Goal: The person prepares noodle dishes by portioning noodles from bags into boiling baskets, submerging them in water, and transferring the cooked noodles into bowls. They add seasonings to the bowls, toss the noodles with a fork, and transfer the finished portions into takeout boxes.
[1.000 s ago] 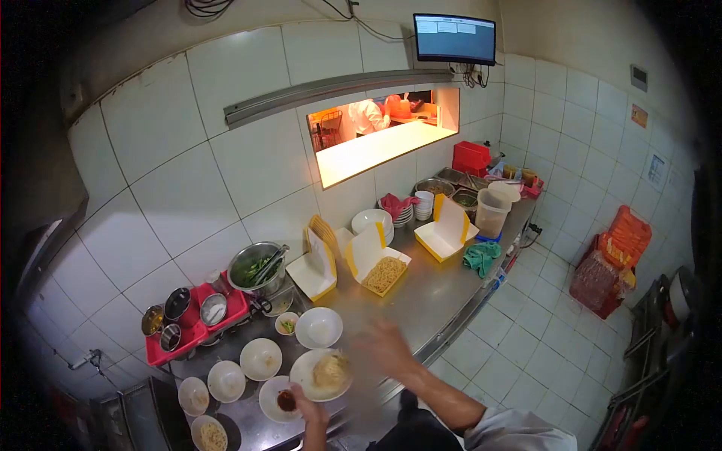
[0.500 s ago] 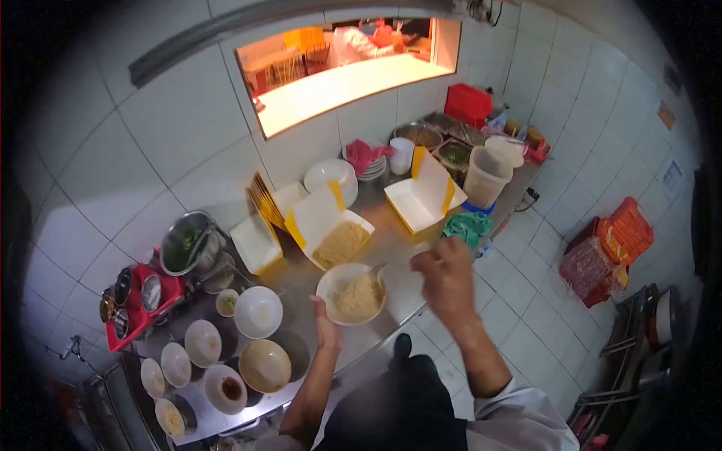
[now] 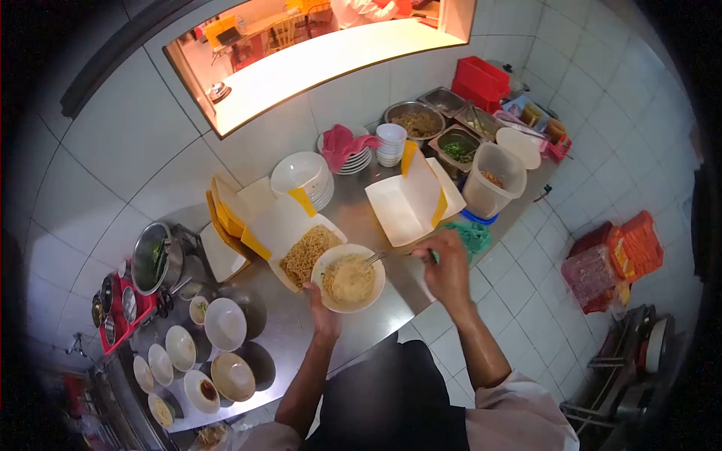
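My left hand (image 3: pixel 324 314) grips the near left side of a white bowl (image 3: pixel 355 307), its thumb by the rim. Pale noodles (image 3: pixel 349 281) fill the bowl, which is held above the counter's front edge. In my right hand (image 3: pixel 447 272) is the handle end of a fork (image 3: pixel 378 257), fingers closed; its tines reach the noodles. Just behind the bowl, an open takeaway box (image 3: pixel 269 224) holds more noodles (image 3: pixel 310 254). A second open takeaway box (image 3: pixel 392 209), with nothing visible inside, stands beyond my right hand, near a green cloth (image 3: pixel 471 237).
Several bowls (image 3: pixel 226 325) stand on the counter's left, by a red tray (image 3: pixel 139 322) and a metal pot (image 3: pixel 154 259). Stacked plates (image 3: pixel 355 164), food pans (image 3: pixel 457 147) and a plastic tub (image 3: pixel 492 182) line the back. A serving window (image 3: pixel 331 64) opens in the wall.
The view has shifted, bringing the counter and window closer. The fork's handle now shows clearly at my right hand, which was blurred before. My left hand still holds the bowl.
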